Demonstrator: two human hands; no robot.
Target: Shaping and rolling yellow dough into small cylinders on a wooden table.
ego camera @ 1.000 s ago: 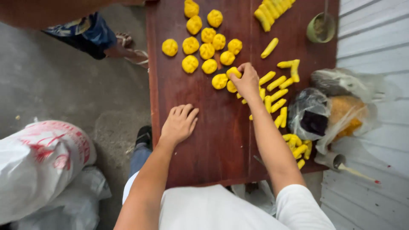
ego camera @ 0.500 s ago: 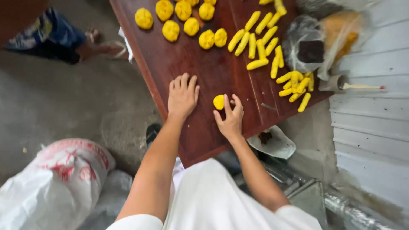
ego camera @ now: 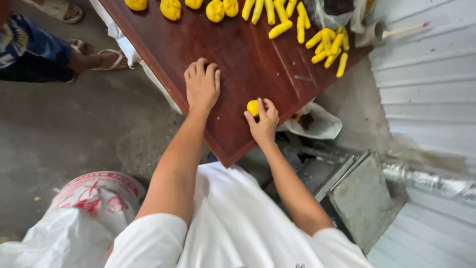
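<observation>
- The right hand (ego camera: 264, 120) holds a small yellow dough ball (ego camera: 253, 107) in its fingertips.
- The ball sits on the dark red wooden table (ego camera: 248, 54), close to the table's near edge.
- The left hand (ego camera: 202, 85) lies flat on the table, palm down, with nothing in it. Its fingers are a little spread.
- The two hands are near each other but do not touch.
- More round yellow dough balls (ego camera: 171, 8) sit at the far side of the table.
- Long yellow dough sticks (ego camera: 327, 44) lie in a bunch near the table's right corner.
- A clear plastic bag (ego camera: 337, 12) sits beside the sticks.
- A big white sack (ego camera: 74, 223) with red marks stands on the grey floor by the person's left arm.
- Another person's feet in sandals (ego camera: 106, 59) are on the floor past the table.
</observation>
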